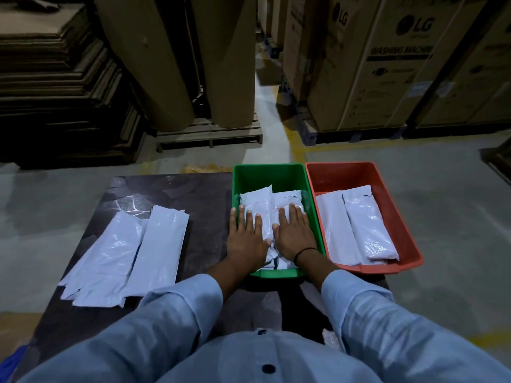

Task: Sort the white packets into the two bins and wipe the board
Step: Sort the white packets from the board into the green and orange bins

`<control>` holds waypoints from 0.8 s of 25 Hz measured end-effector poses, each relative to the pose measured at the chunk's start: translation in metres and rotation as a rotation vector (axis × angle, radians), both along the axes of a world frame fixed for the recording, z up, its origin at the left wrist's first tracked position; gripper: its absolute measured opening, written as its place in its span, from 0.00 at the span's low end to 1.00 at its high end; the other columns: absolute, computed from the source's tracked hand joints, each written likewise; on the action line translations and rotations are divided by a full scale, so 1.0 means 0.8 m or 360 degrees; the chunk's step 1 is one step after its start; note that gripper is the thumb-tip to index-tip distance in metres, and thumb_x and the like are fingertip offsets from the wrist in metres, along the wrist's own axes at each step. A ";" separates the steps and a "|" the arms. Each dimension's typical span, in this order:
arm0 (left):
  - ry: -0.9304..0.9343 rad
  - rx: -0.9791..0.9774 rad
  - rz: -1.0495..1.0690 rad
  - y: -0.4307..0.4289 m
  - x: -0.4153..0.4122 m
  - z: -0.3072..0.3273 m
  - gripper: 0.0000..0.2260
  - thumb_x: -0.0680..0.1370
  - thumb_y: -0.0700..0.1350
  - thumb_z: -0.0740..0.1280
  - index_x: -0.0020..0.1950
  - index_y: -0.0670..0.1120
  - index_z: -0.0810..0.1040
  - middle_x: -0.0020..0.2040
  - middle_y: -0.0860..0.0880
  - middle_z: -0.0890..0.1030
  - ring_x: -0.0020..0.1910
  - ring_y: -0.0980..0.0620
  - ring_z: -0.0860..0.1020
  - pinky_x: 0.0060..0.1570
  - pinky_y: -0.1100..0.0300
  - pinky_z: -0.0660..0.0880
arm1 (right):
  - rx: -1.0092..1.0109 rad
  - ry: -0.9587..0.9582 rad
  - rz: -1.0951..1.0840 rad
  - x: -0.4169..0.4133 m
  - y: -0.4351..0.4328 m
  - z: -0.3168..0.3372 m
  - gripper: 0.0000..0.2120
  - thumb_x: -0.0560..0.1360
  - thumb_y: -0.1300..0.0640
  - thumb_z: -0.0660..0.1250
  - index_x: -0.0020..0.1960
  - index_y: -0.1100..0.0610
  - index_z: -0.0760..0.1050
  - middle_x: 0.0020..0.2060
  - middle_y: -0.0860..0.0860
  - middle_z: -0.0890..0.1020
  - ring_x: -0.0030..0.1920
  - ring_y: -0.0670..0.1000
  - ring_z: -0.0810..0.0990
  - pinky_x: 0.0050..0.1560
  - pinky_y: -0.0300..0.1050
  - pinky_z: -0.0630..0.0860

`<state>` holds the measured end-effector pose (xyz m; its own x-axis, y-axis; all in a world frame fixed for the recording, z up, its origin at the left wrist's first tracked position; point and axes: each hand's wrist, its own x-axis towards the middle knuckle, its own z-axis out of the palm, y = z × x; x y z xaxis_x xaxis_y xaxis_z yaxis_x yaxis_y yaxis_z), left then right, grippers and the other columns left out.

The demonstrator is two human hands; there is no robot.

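white packets (262,199) fill the green bin (276,167), and i see both palms flat on them: left hand (244,239) and right hand (294,233) side by side, fingers straight, gripping nothing. a black band (304,252) circles the right wrist. two more packets (365,225) lie lengthwise in the red bin (343,166) just beside it. loose packets (124,252) rest overlapping on the dark board (204,194), left of the bins.

Bare dark board (204,217) strip between left packet pile (124,252) and green bin (276,168), left hand (244,239) and right hand (294,236) flat across that bin's packets (257,197), red bin (343,167) just beside, far ends open.
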<state>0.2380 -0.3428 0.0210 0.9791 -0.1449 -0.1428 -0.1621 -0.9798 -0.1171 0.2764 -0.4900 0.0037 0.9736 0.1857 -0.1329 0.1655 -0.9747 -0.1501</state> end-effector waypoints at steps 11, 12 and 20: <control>-0.0050 -0.0277 0.0056 0.010 0.004 0.021 0.29 0.85 0.59 0.46 0.83 0.46 0.52 0.83 0.43 0.52 0.81 0.36 0.40 0.74 0.32 0.32 | 0.0330 -0.0143 -0.0120 0.001 0.001 0.029 0.27 0.84 0.48 0.50 0.80 0.58 0.54 0.79 0.62 0.55 0.79 0.60 0.52 0.79 0.54 0.48; -0.0072 -0.0322 0.0067 0.016 0.006 0.024 0.29 0.85 0.59 0.46 0.83 0.46 0.53 0.83 0.43 0.52 0.81 0.36 0.41 0.74 0.32 0.33 | 0.0344 -0.0180 -0.0120 0.001 0.004 0.034 0.27 0.84 0.49 0.51 0.80 0.58 0.55 0.79 0.62 0.56 0.79 0.60 0.52 0.79 0.53 0.48; -0.0173 -0.0567 0.0266 0.093 0.007 0.043 0.33 0.81 0.61 0.40 0.83 0.48 0.54 0.83 0.45 0.53 0.81 0.35 0.43 0.76 0.33 0.36 | 0.0428 -0.0297 -0.0081 0.003 0.059 0.055 0.26 0.83 0.49 0.54 0.79 0.58 0.58 0.78 0.62 0.57 0.79 0.62 0.51 0.79 0.55 0.49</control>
<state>0.2437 -0.2684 0.0556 1.0000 -0.0045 -0.0067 -0.0028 -0.9739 0.2268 0.2787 -0.4427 0.0478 0.9855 0.1403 0.0957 0.1663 -0.9121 -0.3747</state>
